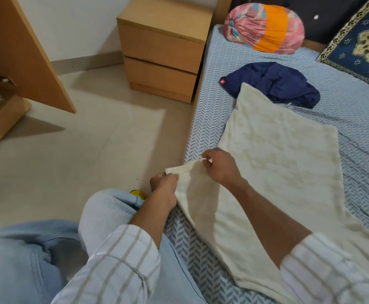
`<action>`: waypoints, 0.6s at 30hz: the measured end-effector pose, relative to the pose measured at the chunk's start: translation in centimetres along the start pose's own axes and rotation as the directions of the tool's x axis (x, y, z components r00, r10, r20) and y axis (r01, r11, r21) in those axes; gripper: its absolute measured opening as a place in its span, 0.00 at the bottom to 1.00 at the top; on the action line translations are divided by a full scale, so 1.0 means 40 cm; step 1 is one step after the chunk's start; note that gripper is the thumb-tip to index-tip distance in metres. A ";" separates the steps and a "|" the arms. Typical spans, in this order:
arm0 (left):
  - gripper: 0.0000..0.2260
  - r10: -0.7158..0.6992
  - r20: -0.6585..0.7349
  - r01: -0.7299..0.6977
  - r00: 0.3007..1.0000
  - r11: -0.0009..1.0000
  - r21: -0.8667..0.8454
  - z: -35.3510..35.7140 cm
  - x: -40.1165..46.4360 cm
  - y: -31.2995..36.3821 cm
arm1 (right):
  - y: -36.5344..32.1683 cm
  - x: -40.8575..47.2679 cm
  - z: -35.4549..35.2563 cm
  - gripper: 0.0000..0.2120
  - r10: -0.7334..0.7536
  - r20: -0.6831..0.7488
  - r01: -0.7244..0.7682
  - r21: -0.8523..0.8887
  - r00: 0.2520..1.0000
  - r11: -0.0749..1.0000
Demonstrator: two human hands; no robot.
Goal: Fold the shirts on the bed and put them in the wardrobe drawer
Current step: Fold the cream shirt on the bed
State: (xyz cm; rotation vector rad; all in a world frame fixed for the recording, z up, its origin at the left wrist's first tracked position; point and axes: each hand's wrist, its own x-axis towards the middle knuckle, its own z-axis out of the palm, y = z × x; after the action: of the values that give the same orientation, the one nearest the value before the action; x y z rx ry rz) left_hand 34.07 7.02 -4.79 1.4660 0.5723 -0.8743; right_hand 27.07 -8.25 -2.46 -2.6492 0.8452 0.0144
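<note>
A cream shirt (275, 163) lies spread flat along the left side of the bed (354, 119). Its near sleeve end hangs over the bed's edge. My left hand (163, 185) pinches that sleeve end from below, and my right hand (221, 166) pinches the same edge a little further up. A crumpled navy shirt (273, 83) lies on the bed beyond the cream one, touching its far corner. At the far left the open wardrobe (1, 102) shows a wooden door panel and part of a drawer with white cloth inside.
A wooden bedside cabinet (163, 47) with two drawers stands against the bed's head end. A pink and orange bolster (264, 28) and a blue patterned cushion (359, 38) lie at the headboard. Tiled floor (91, 150) separates bed and wardrobe. My knee in light jeans (111, 207) is beside the bed.
</note>
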 end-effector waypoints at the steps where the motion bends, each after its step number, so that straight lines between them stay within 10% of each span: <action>1: 0.05 0.004 -0.006 -0.004 1.000 1.000 -0.013 0.000 0.006 -0.001 | 0.004 0.029 -0.001 0.12 -0.011 0.041 0.013 -0.048 0.999 0.999; 18: 0.08 0.234 -0.164 -0.223 0.958 0.971 0.082 -0.003 -0.010 0.008 | 0.010 0.122 0.006 0.07 -0.101 0.160 0.097 0.034 0.982 0.995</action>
State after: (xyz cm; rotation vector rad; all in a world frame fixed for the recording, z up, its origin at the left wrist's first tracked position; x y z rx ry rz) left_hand 34.11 7.16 -4.27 1.6395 0.4938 -0.5912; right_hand 30.87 -11.21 -3.39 -2.6201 0.6557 0.1883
